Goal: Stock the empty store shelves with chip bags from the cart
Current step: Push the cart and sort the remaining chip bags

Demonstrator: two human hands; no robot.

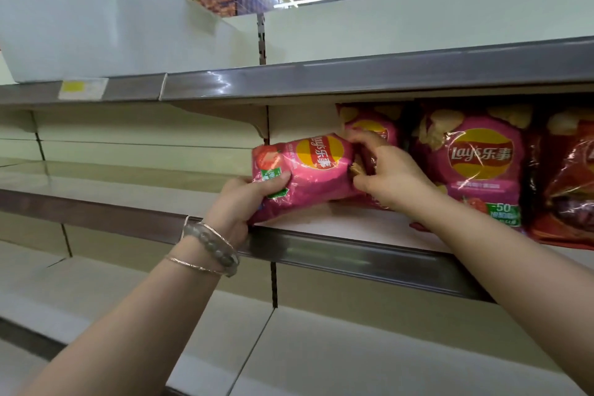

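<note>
Pink glossy foil chip bag [308, 177] sits sideways mid-frame over the cream metal shelf [321, 223], our left hand [244, 201] gripping its base, right hand [395, 177] pinching its top, so we should stand it upright, logo forward.

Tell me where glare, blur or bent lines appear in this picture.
Head view: the wide lens bends the shelf lines. Head view: glare streaks lie on the upper shelf edge and the upright pink bag. Head view: the yellow price tag is blurred; the sideways pink bag in the left hand looks fairly sharp.
</note>
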